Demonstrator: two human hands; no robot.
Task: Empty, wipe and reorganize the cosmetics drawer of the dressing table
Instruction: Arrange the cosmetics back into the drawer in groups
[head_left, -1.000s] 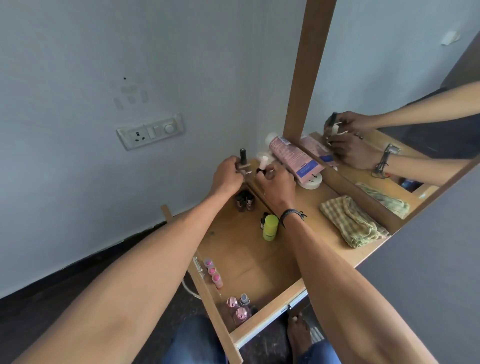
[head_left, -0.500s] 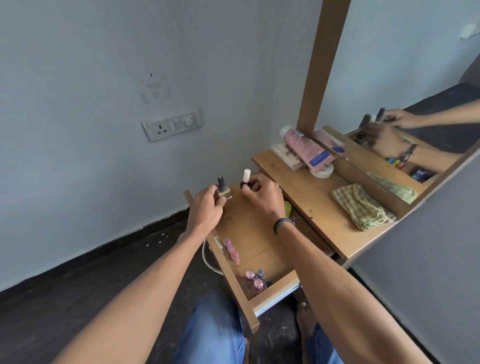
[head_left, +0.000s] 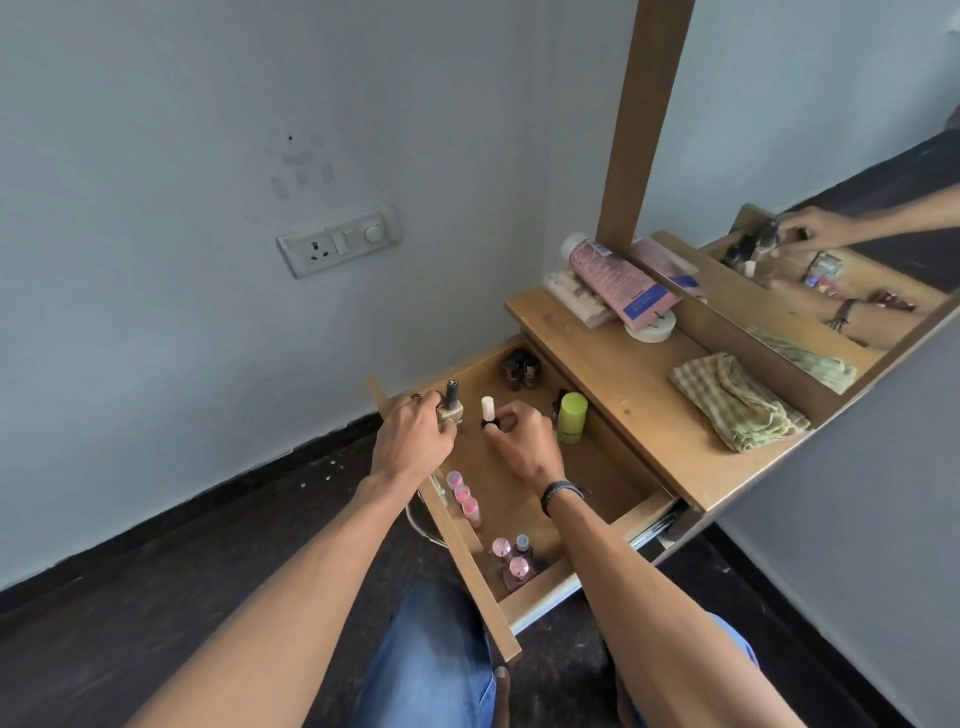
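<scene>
Both bottles have come down off the tabletop (head_left: 623, 395) into the drawer (head_left: 639, 519). The left hand (head_left: 415, 441) pinches a black-capped nail polish (head_left: 451, 405) and the right hand (head_left: 519, 441) a white-capped nail polish (head_left: 487, 413), so restocking seems underway.

1. Pink tube (head_left: 618, 279) on the dressing table top (head_left: 613, 374): rows of fine print and a blue panel are showing, but I am making out no word of them.
2. Dark-capped bottle (head_left: 451, 400) that my left hand (head_left: 415, 441) is gripping: a pale mark is sitting on the cap's top, too small to read.
3. No text, brand or number is reading clearly.
</scene>
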